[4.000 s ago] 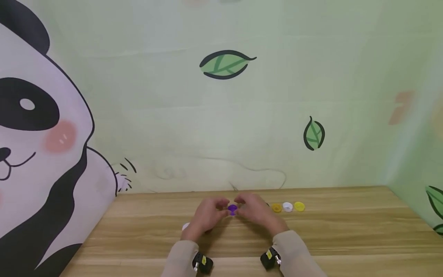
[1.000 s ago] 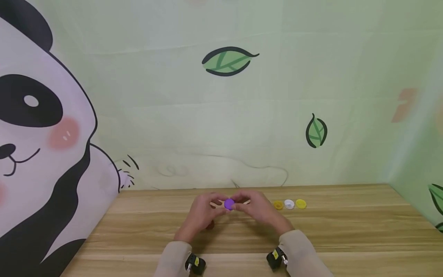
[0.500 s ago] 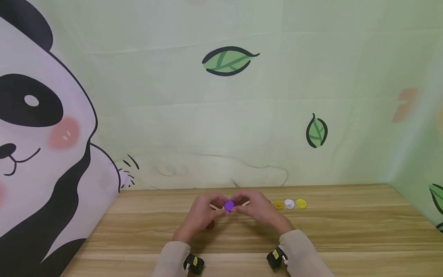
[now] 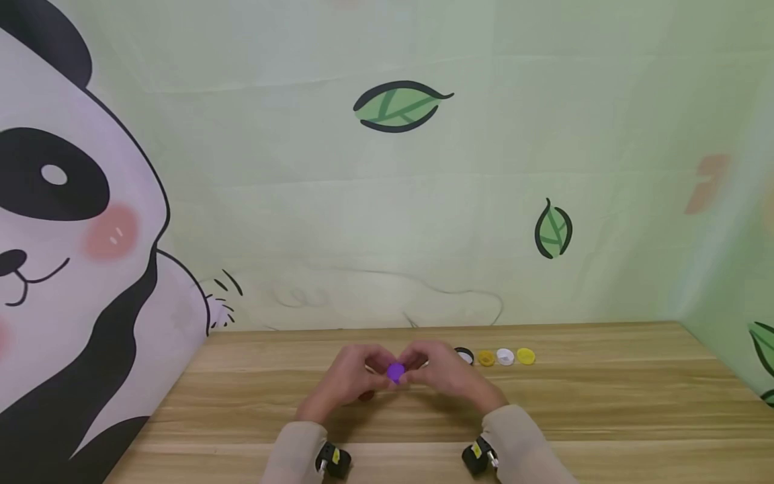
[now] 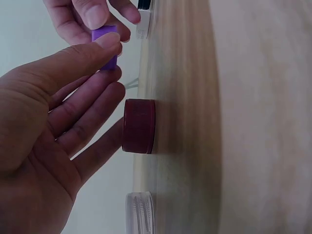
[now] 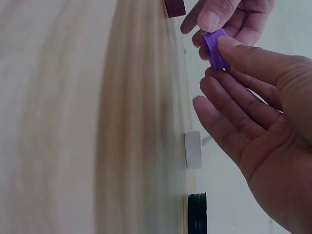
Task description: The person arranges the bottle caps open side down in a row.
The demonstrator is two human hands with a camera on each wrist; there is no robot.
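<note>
With fingers of left hand [image 4: 346, 378] and right hand [image 4: 444, 371] clamped on it, holding purple cap [image 4: 396, 372] above wooden table [image 4: 605, 396], at clock centre; hovering beside dark red cap [image 5: 139, 126] at eight o'clock; having black-rimmed cap [image 4: 464, 351], amber cap [image 4: 486, 358], white cap [image 4: 505, 357] and yellow cap [image 4: 526, 356] toward three o'clock.

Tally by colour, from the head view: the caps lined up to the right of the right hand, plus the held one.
Black-rimmed cap: 1
Amber cap: 1
White cap: 1
Yellow cap: 1
Purple cap, held: 1
Total: 5
</note>
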